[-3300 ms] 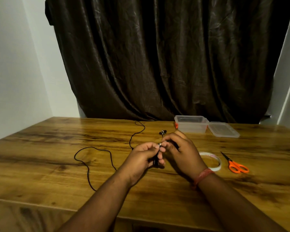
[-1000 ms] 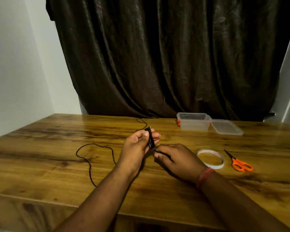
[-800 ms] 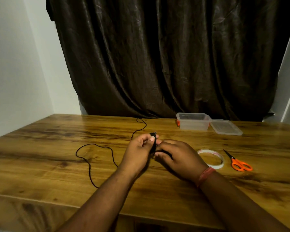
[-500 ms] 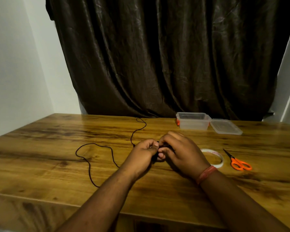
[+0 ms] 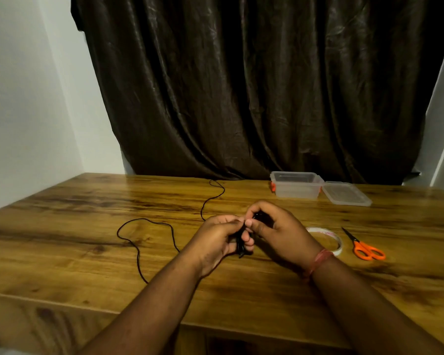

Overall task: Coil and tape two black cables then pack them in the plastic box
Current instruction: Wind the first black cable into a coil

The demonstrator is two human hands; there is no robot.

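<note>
My left hand (image 5: 219,237) grips a small black coil of cable (image 5: 240,248) over the middle of the wooden table (image 5: 87,252). My right hand (image 5: 274,231) meets it from the right and pinches the cable's top end between thumb and fingers. A second black cable (image 5: 149,221) lies loose on the table to the left, snaking back toward the curtain. The clear plastic box (image 5: 296,187) stands open at the back right, its lid (image 5: 346,193) lying flat beside it. A roll of tape (image 5: 330,238) lies just right of my right wrist.
Orange-handled scissors (image 5: 364,248) lie right of the tape roll. A dark curtain (image 5: 254,85) hangs behind the table and white walls close in at both sides. The table's front edge runs under my forearms.
My left hand, raised with the coil a second ago, has come down toward the table. My right hand rose from the tabletop and closed in on the coil's top.
</note>
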